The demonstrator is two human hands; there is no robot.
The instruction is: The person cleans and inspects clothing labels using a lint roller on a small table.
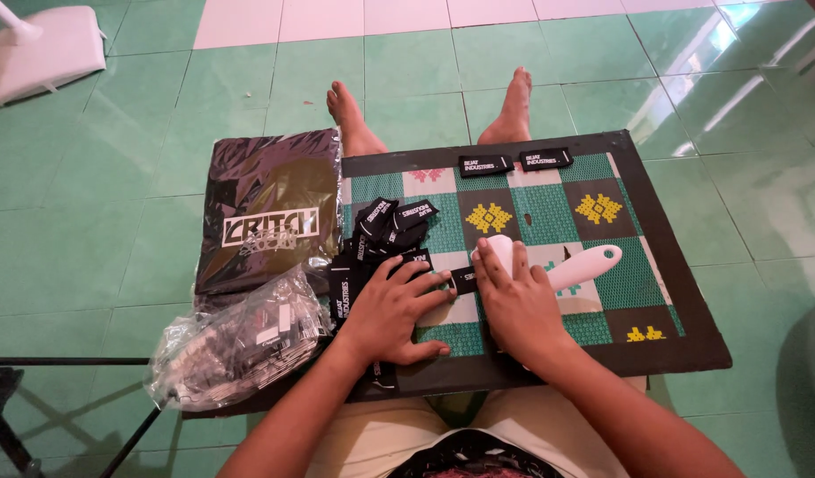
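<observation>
My left hand [398, 310] lies flat on the patterned board [673, 265], its fingers pressing a small black label [465, 279]. My right hand [518, 301] presses down beside it, over the same label, with a white plastic tool [584, 265] under the fingers; its handle sticks out to the right. A loose pile of black labels [385, 230] lies just beyond my left hand. Two more black labels [485, 165] [545, 158] lie side by side at the board's far edge.
A dark plastic-wrapped garment pack [266, 208] lies left of the board, with a clear crinkled bag [235, 341] of small items in front of it. My bare feet [518, 102] rest on the green tiled floor. A white appliance base [44, 49] stands far left.
</observation>
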